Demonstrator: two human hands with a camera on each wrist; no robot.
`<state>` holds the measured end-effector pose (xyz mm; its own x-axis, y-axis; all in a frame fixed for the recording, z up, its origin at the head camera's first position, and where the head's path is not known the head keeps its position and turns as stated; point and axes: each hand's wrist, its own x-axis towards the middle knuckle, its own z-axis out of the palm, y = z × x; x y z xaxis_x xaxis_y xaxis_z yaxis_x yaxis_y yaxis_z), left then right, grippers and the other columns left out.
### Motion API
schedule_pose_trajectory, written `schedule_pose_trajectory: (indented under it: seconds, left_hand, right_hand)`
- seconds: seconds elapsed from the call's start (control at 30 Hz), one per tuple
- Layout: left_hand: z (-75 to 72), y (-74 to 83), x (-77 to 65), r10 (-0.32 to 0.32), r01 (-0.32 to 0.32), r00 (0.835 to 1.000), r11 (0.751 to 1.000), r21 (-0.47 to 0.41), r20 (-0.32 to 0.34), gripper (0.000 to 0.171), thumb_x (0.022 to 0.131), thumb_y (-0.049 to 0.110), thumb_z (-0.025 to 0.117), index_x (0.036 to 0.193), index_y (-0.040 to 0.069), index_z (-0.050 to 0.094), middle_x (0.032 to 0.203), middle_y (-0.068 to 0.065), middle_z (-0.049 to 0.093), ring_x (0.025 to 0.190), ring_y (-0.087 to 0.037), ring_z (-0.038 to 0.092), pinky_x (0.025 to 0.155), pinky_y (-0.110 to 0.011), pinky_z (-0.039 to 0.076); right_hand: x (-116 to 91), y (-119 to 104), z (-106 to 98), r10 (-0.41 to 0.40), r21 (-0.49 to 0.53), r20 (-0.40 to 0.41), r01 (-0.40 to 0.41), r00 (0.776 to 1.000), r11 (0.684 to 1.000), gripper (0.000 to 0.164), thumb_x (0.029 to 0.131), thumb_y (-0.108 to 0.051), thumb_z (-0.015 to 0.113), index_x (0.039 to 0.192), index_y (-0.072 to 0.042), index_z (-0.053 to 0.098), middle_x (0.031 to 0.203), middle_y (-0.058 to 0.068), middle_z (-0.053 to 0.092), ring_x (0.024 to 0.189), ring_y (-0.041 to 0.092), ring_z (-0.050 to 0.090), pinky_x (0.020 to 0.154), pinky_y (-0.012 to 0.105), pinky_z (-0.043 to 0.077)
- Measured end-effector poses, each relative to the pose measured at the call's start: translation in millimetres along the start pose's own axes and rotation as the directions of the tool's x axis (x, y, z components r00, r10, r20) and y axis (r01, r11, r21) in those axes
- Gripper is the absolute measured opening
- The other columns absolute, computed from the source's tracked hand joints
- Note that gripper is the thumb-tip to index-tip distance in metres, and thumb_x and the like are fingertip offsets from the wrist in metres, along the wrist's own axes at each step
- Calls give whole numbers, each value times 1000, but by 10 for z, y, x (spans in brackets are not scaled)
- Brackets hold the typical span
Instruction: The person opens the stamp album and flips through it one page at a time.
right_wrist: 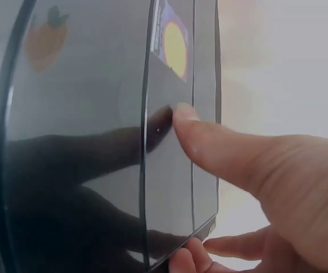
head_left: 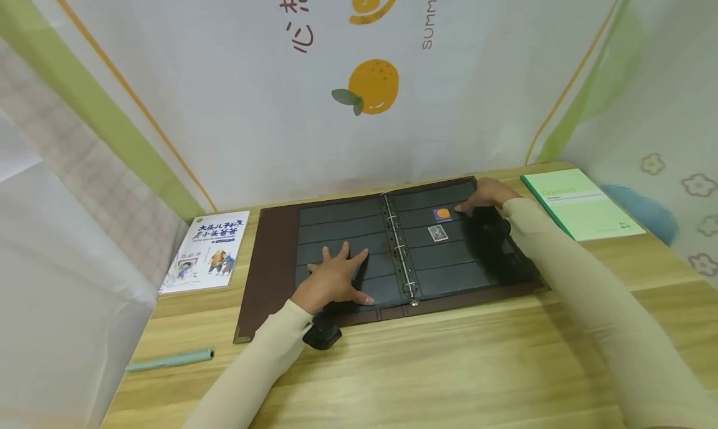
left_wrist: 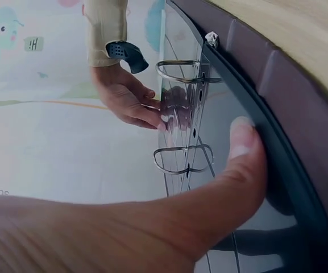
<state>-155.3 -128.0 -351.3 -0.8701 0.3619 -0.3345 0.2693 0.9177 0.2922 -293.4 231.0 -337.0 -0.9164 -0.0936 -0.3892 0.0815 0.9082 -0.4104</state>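
Note:
A stamp album (head_left: 270, 248) with a brown cover and metal rings (head_left: 399, 252) lies spread on the table. My left hand (head_left: 333, 280) rests on its left black page (head_left: 320, 229), fingers spread, with the thumb (left_wrist: 244, 149) near the lower edge in the left wrist view. At the far outer edge of the right page (head_left: 449, 273), my right hand (head_left: 487, 195) holds the sheet. The right wrist view has that thumb (right_wrist: 209, 139) on the page face and fingertips (right_wrist: 192, 257) at its edge. A purple-and-orange stamp (head_left: 442, 214) and a grey stamp (head_left: 437, 232) sit in the pockets.
To the left of the album lies a white illustrated book (head_left: 207, 251), with a green pen (head_left: 171, 359) nearer the front. A pale green notebook (head_left: 583, 204) is at the right. Printed curtains (head_left: 269, 136) hang behind the wooden table (head_left: 426, 366).

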Motion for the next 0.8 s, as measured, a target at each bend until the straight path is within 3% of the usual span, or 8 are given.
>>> schedule_pose_trajectory:
  seconds: [0.13, 0.3, 0.47, 0.57, 0.63, 0.67, 0.73, 0.8]
  left_hand:
    - [4, 2, 16, 3, -3, 1000, 1000, 9, 12, 102, 79, 48, 83, 161, 25, 28, 168, -21, 11, 147, -64, 6, 102, -87, 19]
    - [-11, -14, 21, 3, -3, 1000, 1000, 3, 10, 102, 79, 47, 84, 161, 25, 28, 168, -22, 12, 146, -65, 6, 102, -87, 19]
    - [-8, -28, 26, 0, 0, 1000, 1000, 2, -2, 102, 78, 48, 84, 161, 26, 29, 168, -21, 12, 147, -64, 7, 102, -87, 20]
    - [-17, -26, 33, -2, 2, 1000, 1000, 5, 1, 102, 78, 49, 84, 161, 27, 28, 169, -20, 11, 147, -64, 7, 102, -86, 21]
    - [-22, -26, 39, -2, 2, 1000, 1000, 11, 4, 102, 78, 49, 83, 161, 27, 28, 169, -20, 11, 147, -64, 8, 102, -86, 22]
    - [-25, -25, 42, -2, 2, 1000, 1000, 16, 7, 103, 78, 49, 83, 161, 27, 28, 169, -20, 11, 147, -64, 8, 102, -86, 22]
    - [-28, -26, 50, -6, 6, 1000, 1000, 23, 13, 103, 78, 50, 83, 161, 27, 27, 169, -20, 11, 147, -63, 8, 102, -86, 23]
    - [-29, -27, 60, -11, 10, 1000, 1000, 29, 20, 103, 79, 50, 83, 162, 27, 27, 169, -20, 11, 147, -63, 8, 102, -86, 23]
  right_hand:
    - [-5, 42, -7, 8, 72, 20, -9, 1000, 997, 74, 93, -32, 69, 134, 23, 42, 143, 42, 41, 130, 54, 45, 112, 62, 38]
    - [-39, 27, -35, -97, 136, -38, 102, 995, 985, 60, 95, -23, 67, 135, 17, 46, 131, 38, 53, 115, 46, 54, 104, 59, 43]
    - [-100, 59, -132, -197, 58, -41, 199, 980, 978, 86, 103, -26, 57, 159, 8, 1, 161, 36, 18, 145, 56, 27, 116, 66, 27]
    - [-149, 128, -235, -279, 81, 24, 277, 960, 958, 85, 109, -29, 46, 159, -3, -17, 165, 33, -7, 149, 59, 8, 118, 69, 18]
    - [-183, 174, -304, -310, 106, 51, 304, 949, 947, 81, 110, -30, 41, 159, -9, -21, 164, 35, 8, 144, 55, 30, 111, 66, 34]
    - [-201, 195, -336, -317, 115, 55, 310, 947, 944, 79, 111, -31, 39, 160, -13, -21, 158, 35, 26, 133, 51, 45, 105, 60, 42]
    - [-236, 230, -395, -325, 149, 51, 315, 944, 937, 75, 111, -31, 36, 161, -20, -18, 119, 25, 56, 97, 34, 60, 88, 45, 50]
    - [-265, 250, -439, -322, 178, 29, 312, 946, 933, 71, 111, -33, 36, 162, -27, -14, 80, 8, 47, 67, 21, 45, 72, 35, 44]
